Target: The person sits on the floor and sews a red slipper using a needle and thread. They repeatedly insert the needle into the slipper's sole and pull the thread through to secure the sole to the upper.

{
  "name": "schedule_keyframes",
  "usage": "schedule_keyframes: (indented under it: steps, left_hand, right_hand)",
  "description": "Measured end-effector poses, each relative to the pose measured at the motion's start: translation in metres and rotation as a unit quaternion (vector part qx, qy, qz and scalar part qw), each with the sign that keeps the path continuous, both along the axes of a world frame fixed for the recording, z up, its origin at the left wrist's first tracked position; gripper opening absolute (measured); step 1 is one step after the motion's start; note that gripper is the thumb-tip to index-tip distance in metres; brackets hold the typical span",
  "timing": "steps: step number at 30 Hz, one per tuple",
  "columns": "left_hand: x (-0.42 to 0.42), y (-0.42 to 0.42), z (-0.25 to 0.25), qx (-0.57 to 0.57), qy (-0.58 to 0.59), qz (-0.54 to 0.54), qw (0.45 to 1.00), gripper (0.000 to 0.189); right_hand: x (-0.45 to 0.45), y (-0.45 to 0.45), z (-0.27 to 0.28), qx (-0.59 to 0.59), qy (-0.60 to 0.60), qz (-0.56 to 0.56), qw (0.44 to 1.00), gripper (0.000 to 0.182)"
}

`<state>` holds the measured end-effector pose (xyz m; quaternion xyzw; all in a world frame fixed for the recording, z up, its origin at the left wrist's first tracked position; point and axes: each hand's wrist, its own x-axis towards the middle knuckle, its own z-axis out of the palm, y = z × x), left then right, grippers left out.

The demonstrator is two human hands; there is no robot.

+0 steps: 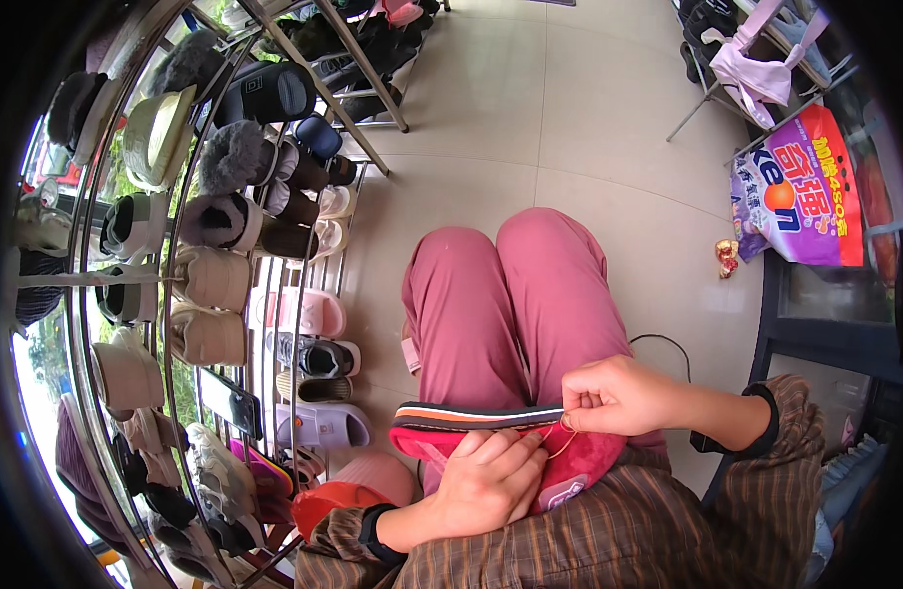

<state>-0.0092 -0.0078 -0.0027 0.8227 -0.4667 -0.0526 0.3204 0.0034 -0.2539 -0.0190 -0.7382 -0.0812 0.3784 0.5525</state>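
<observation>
A red plush slipper [595, 460] with a dark sole striped in orange and white [481, 418] lies sideways on the lap, over pink trousers. My left hand [488, 478] presses on the red upper, its fingers curled over the slipper near the sole's edge. At the right end of the striped edge, my right hand [606, 397] has thumb and forefinger pinched together at a thin yellowish thread [565, 442]. The thread loops down across the red plush between the hands. Whether a needle is in the right fingertips cannot be told.
Metal shoe racks [168, 294] with many shoes and slippers stand close on the left. A phone [231, 401] leans there. Near my left sleeve is a red container [337, 508]. A purple and red detergent bag [805, 191] lies at the right, beside a dark-framed cabinet [827, 342].
</observation>
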Motion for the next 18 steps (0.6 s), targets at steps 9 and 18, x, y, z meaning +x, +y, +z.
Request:
schedule_keyframes:
  steps: [9, 18]
  left_hand:
    - [0.031, 0.008, -0.021, 0.000, 0.127, 0.189, 0.974, 0.018]
    - [0.055, 0.000, -0.019, -0.024, 0.547, 0.130, 0.826, 0.013]
  right_hand:
    - [-0.046, 0.006, -0.039, -0.009, -0.191, -0.239, 0.952, 0.017]
    - [-0.049, 0.010, -0.045, -0.025, -0.300, -0.263, 0.917, 0.035]
